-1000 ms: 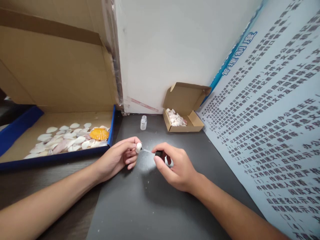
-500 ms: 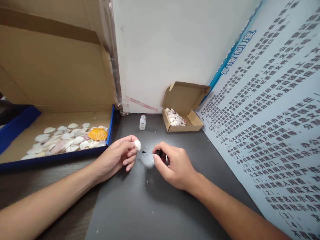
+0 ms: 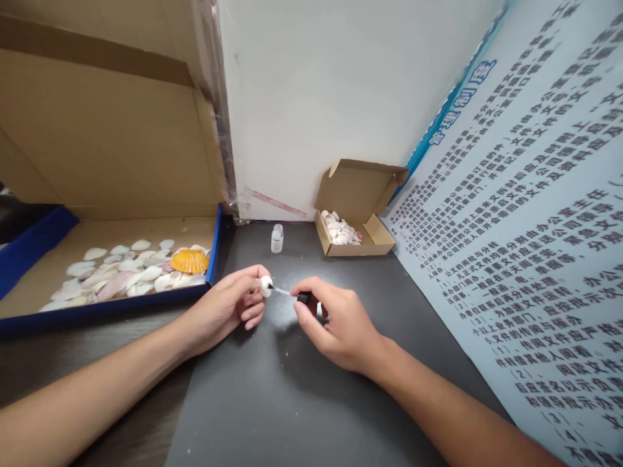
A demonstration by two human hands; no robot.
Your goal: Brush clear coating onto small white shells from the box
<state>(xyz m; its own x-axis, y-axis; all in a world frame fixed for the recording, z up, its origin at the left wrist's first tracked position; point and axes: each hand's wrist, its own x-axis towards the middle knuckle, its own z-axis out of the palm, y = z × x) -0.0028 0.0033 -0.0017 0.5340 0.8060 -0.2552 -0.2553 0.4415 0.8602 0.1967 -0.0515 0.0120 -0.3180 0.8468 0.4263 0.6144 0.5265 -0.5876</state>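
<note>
My left hand (image 3: 233, 305) pinches a small white shell (image 3: 265, 285) between thumb and fingers, just above the dark table. My right hand (image 3: 335, 324) grips the black cap of a thin brush (image 3: 292, 294), and the brush tip touches the shell. A small clear bottle (image 3: 277, 238) stands open behind the hands, near the wall.
A blue-edged cardboard tray (image 3: 97, 310) at the left holds several pale shells and an orange scallop shell (image 3: 189, 261). A small open carton (image 3: 374, 243) with shells sits at the back right. A printed poster (image 3: 535, 246) leans along the right side. The dark table (image 3: 292, 402) lies in front.
Half a second ago the brush was drawn back from the shell; now my right hand has brought its tip against the shell again. My left hand stays nearly still.
</note>
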